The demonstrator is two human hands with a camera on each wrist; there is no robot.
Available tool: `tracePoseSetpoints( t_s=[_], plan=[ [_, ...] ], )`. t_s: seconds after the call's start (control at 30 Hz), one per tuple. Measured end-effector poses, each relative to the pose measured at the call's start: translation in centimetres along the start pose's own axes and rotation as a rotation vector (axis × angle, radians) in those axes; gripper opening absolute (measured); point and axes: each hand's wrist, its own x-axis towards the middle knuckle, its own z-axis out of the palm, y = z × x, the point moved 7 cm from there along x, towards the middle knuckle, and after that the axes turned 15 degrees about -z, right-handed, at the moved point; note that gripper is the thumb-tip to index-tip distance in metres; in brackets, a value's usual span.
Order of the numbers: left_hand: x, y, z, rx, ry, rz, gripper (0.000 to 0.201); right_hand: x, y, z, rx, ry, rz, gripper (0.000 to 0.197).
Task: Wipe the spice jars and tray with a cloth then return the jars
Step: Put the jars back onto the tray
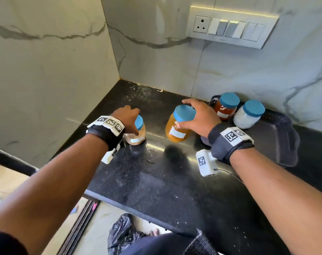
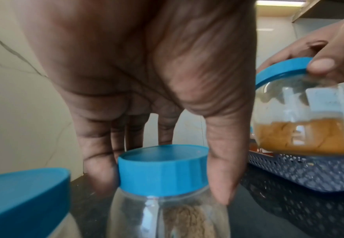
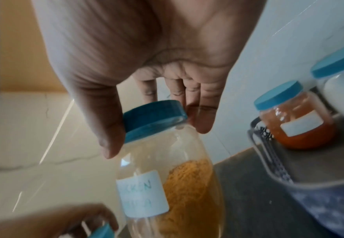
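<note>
At the far left, the left wrist view catches the edge of another blue lid [image 2: 24,193], low and blurred. Next, the left hand [image 1: 127,116] reaches down over the brown jar [image 1: 135,134], thumb and fingers [image 2: 224,169] clamped round its blue lid while it stands on the black surface [image 1: 156,181]. To its right, the right hand [image 1: 198,120] grips the yellow jar [image 1: 176,129] by the lid and holds it tilted, lifted off the surface, just left of the tray [image 1: 285,144]. The dark perforated tray sits on the surface near the marble wall; the red jar [image 1: 225,107] and the white jar [image 1: 248,115] stand upright at its far end, just beside one another. A switch panel [image 1: 232,27] is mounted on the wall above.
</note>
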Motion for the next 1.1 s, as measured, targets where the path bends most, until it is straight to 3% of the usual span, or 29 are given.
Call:
tracePoseSetpoints(
  t_s=[0.23, 0.47, 0.63, 0.83, 0.9, 1.1],
  plan=[
    [-0.9, 3.1, -3.2, -0.045, 0.038, 0.049, 0.077, -5.7, 4.8, -10.5, 0.011, 0.246, 0.085, 0.079],
    [-4.0, 11.9, -12.6, -0.292, 0.159, 0.331, 0.081, -13.1, 14.5, -18.6, -0.061, 0.371, 0.300, 0.092],
    [-4.9, 21.8, -13.9, -0.300, 0.214, 0.479, 0.084, -15.6, 19.9, -21.0, -0.163, 0.342, 0.412, 0.097],
    [-3.6, 32.6, -10.4, -0.158, 0.187, 0.588, 0.080, -14.2, 24.8, -21.1, -0.220, 0.246, 0.450, 0.087],
    [-2.7, 35.0, -9.2, -0.099, 0.172, 0.600, 0.079, -13.1, 26.0, -20.9, -0.239, 0.221, 0.442, 0.078],
    [-0.4, 38.9, -6.6, -0.016, 0.152, 0.608, 0.083, -9.8, 28.5, -19.4, -0.292, 0.092, 0.366, 0.074]
  ],
)
